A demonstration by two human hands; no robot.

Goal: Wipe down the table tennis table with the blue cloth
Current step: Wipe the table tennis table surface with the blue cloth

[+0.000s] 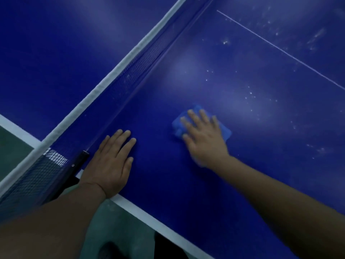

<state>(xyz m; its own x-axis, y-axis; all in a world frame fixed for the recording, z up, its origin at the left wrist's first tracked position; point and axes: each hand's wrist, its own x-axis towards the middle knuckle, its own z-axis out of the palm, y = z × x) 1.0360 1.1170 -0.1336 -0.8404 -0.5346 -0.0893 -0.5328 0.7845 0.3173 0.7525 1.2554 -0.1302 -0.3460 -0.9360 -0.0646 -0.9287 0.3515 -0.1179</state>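
Note:
The dark blue table tennis table (261, 113) fills most of the view. A folded blue cloth (178, 126) lies on it, right of the net. My right hand (203, 137) presses flat on the cloth with fingers spread, covering most of it. My left hand (112, 163) rests flat and bare on the table near its white side edge, close to the net post. White dust specks and smears dot the surface to the right of the cloth.
The net (141, 60) with its white top band runs diagonally from lower left to upper centre. Its black clamp post (80, 161) sits at the table edge by my left hand. A thin white centre line (280, 49) crosses upper right. Green floor (119, 230) lies below the edge.

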